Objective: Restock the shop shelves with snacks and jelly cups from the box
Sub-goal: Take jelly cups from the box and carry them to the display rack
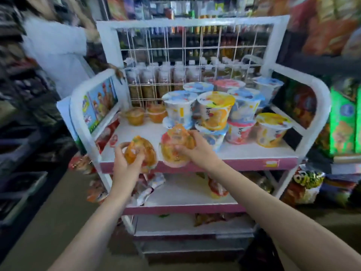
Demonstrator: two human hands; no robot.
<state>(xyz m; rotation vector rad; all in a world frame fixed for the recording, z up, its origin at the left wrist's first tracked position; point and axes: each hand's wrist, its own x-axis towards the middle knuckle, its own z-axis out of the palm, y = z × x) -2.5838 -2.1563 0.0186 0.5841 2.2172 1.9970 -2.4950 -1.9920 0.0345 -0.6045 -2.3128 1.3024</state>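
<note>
Jelly cups fill both hands at the front edge of the top shelf (244, 151): the left hand (125, 163) grips an orange cup (139, 151) near the front-left corner, the right hand (197, 149) grips another (175, 147) mid-edge, two small cups (145, 115) sitting farther back beside stacked tubs (214, 110).

A small shop: a white display rack (195, 151) stacked with lidded tubs (214, 110), bottled drinks (166, 79) behind, snack packets (332, 26) upper right.
</note>
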